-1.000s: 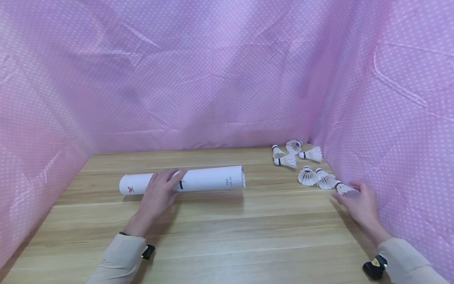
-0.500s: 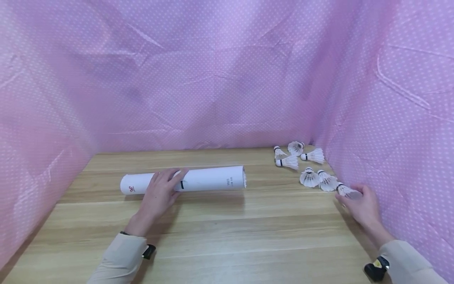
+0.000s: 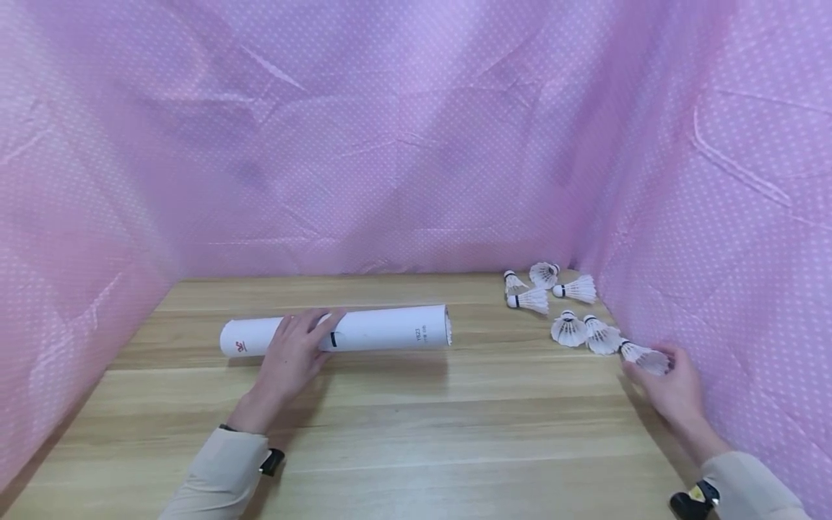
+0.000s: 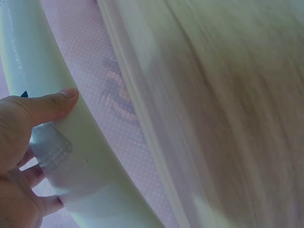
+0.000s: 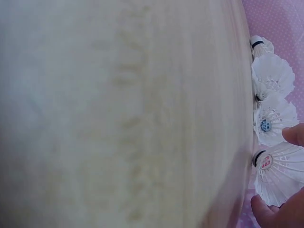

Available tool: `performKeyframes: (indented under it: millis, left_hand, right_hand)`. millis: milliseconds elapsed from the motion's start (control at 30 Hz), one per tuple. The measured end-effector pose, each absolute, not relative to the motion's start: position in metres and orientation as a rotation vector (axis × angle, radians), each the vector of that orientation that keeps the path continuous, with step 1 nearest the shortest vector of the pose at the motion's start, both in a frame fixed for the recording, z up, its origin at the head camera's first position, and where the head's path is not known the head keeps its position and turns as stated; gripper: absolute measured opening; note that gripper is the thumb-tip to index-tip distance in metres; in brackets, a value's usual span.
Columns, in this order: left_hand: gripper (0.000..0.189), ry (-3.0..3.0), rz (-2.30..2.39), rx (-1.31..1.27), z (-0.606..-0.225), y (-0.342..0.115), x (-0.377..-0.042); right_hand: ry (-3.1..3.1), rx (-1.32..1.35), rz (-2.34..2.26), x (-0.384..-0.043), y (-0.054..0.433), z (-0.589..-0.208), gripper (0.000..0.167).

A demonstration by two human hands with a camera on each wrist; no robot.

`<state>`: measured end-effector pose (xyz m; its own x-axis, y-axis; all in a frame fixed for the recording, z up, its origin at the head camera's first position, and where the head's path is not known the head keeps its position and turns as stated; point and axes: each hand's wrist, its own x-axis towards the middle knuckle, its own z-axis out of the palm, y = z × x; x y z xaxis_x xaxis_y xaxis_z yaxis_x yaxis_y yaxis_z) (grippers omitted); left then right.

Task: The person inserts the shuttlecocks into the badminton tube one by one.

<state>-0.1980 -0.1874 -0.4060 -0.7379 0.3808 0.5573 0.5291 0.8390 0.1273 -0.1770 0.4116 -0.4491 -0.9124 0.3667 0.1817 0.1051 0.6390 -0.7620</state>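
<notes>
My left hand [image 3: 294, 354] grips a long white shuttlecock tube [image 3: 390, 329] around its middle. The tube lies crosswise with its right end pointing toward the shuttlecocks, and its shadow falls on the table below. In the left wrist view, the thumb reaches over the tube [image 4: 71, 171] beside a printed shuttlecock picture. Over at the right, my right hand [image 3: 676, 386] holds the feather skirt of the nearest white shuttlecock [image 3: 640, 357] between thumb and fingers. That shuttlecock [image 5: 280, 173] has a dark band at its cork in the right wrist view; part of its skirt is hidden by the hand.
Two more shuttlecocks [image 3: 568, 329] [image 3: 601, 336] sit just left of the held one. Several others, including one shuttlecock [image 3: 529, 300] lying sideways, are grouped at the back right of the wooden table [image 3: 416, 433]. Pink dotted cloth [image 3: 390, 144] hangs around the back and sides.
My right hand has closed in on the nearest shuttlecock and shifted slightly right and toward me, with the skirt tipping along. The left hand and the tube stay almost still.
</notes>
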Motion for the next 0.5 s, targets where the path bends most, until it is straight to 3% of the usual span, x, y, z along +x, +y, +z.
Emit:
performKeyframes:
  millis: [500]
  left_hand:
    - [0.089, -2.487, -0.379, -0.661, -0.406, -0.190, -0.195]
  right_hand:
    - [-2.425, -0.496, 1.238, -0.165, 0.410, -0.431, 0.077]
